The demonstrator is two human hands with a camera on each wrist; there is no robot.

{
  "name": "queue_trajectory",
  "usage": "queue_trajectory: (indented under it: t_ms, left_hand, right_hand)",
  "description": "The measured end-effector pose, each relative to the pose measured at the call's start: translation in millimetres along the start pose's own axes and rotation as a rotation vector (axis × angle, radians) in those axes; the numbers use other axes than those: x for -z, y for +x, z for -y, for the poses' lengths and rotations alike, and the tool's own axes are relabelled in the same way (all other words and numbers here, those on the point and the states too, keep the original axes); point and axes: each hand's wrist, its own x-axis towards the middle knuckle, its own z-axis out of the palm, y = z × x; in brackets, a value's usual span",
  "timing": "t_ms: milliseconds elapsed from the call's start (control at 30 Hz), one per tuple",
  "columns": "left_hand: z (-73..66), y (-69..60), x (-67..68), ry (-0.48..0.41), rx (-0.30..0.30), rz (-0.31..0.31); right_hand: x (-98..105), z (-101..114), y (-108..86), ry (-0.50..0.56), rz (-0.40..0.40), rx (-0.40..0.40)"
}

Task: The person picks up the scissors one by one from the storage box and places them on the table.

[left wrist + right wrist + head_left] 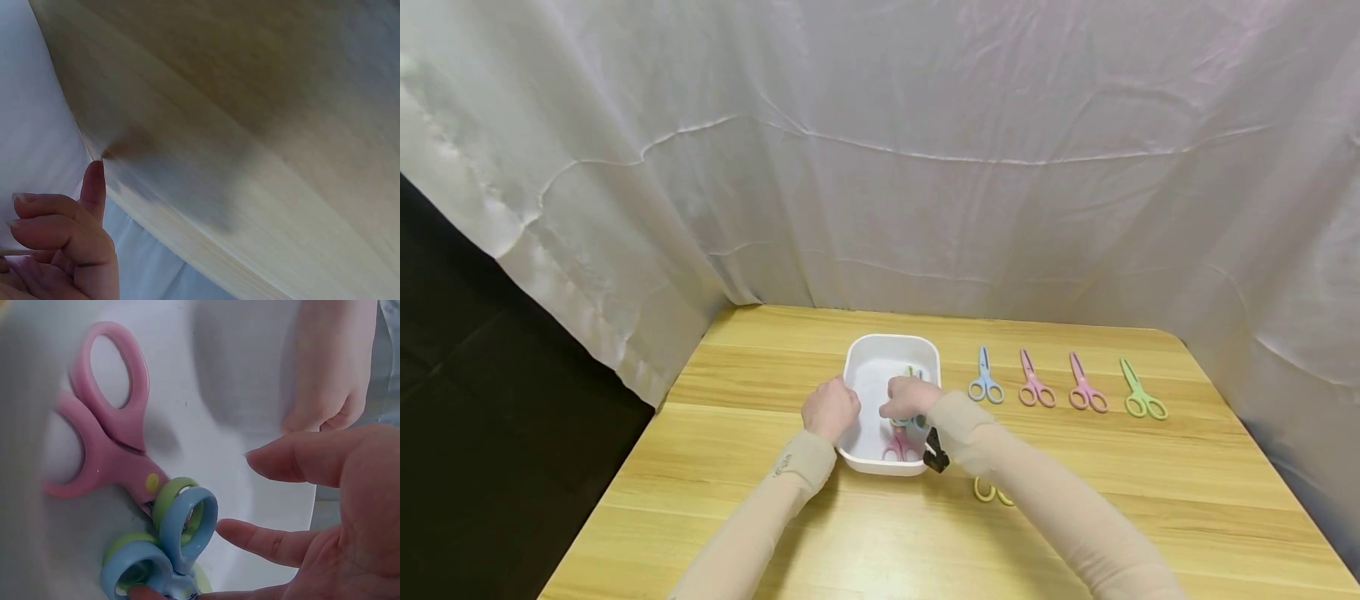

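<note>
My left hand (832,409) grips the left wall of a white plastic bin (867,468); its little finger points toward the tabletop in the left wrist view. Inside the bin is my right hand (912,397), thumb and index finger spread apart. In the right wrist view, blue scissors (209,515) lie over green scissors (164,499), and a lower fingertip reaches a blue loop. Pink scissors (100,428) lie beside them, handles toward the bin's near end. My right hand partly hides this pile in the head view.
Right of the bin stand in a row blue scissors (986,387), pink scissors (1034,388), more pink scissors (1085,392) and green scissors (1141,401). Yellow scissors (984,492) lie partly under my right forearm. A pale curtain (925,208) hangs behind the wooden table (715,450).
</note>
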Motion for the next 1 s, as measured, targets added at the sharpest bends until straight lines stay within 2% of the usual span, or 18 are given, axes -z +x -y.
queue_trajectory:
  t_ms: [267,533,1000]
  left_hand:
    - [-0.1,-0.3,-0.1,-0.001,-0.006,-0.014]
    - [-0.3,0.1,-0.4,0.005,0.0,-0.004]
    - [0.3,2.0,-0.2,-0.004,0.007,0.018]
  right_hand:
    - [-0.3,5.2,-1.3,-0.018,0.023,0.018]
    - [-2.6,11.4,-1.4,-0.006,0.045,0.038]
    - [3.6,15.3,6.5,-0.057,0.069,0.054]
